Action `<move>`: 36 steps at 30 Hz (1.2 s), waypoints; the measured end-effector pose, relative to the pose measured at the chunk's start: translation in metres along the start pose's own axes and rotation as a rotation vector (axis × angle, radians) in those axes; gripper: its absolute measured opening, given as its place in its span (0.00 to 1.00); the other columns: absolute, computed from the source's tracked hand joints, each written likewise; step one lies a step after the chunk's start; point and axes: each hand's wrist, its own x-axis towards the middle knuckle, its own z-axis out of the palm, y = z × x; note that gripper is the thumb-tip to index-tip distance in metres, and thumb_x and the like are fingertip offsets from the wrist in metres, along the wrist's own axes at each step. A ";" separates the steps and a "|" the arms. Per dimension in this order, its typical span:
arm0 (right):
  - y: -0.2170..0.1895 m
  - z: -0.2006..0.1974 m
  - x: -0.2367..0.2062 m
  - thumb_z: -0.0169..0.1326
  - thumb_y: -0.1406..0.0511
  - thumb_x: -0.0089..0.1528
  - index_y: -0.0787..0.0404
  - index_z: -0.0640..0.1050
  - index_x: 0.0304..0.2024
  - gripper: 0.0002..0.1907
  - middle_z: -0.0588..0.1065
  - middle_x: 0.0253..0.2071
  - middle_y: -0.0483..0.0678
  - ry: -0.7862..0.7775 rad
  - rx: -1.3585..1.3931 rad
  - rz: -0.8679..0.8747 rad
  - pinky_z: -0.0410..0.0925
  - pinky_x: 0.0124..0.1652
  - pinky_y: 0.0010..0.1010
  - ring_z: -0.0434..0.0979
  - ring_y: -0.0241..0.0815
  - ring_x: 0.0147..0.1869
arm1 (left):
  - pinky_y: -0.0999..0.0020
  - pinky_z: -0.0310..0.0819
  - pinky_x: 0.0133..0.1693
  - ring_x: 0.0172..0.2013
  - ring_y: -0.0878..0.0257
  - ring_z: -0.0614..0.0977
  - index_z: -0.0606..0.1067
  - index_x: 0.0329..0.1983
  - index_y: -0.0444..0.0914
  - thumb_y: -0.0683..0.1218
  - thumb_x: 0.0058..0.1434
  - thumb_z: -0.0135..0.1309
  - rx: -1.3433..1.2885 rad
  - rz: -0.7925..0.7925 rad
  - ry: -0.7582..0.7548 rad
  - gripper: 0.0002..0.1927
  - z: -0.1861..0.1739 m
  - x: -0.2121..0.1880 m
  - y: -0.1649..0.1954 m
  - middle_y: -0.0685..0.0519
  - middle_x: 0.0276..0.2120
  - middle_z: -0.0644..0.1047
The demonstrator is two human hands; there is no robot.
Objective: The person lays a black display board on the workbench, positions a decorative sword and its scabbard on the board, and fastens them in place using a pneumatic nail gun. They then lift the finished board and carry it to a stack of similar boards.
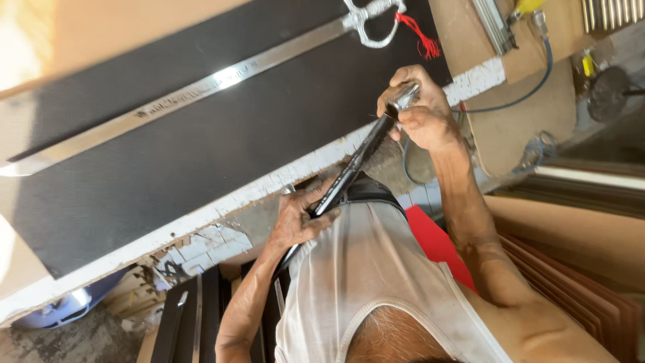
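Nearest the camera: person's chest in a white undershirt (376, 269), both forearms reaching out from it. Left hand (301, 218) is clenched round the lower part of a black sheath (353, 165), fingers wrapped over it just by the undershirt. The sheath runs diagonally up to the right hand (420, 111), which grips the silver metal fitting (405, 97) at the sheath's upper end, fist closed tight. So sheath is held in the air betw. both hands, tilted, just in front of the edge of the surface (222, 212), whose white rim is chipped & worn.

Beyond hands: black mat (201, 154) covers the surface. On it lies a long bare sword (195, 91), steel blade flat, silver guard w/ red tassel (420, 37) at one end. Well apart from hands.

Farther off: blue cable (531, 94) over a brown board, red sheet (437, 245) beside the right forearm.
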 end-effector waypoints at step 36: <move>-0.047 0.103 0.057 0.58 0.62 0.69 0.63 0.69 0.57 0.19 0.77 0.39 0.52 -0.432 -0.566 0.069 0.76 0.28 0.26 0.83 0.35 0.37 | 0.61 0.80 0.41 0.43 0.56 0.84 0.77 0.62 0.38 0.65 0.76 0.47 0.340 0.072 0.289 0.29 -0.080 0.098 -0.063 0.43 0.46 0.81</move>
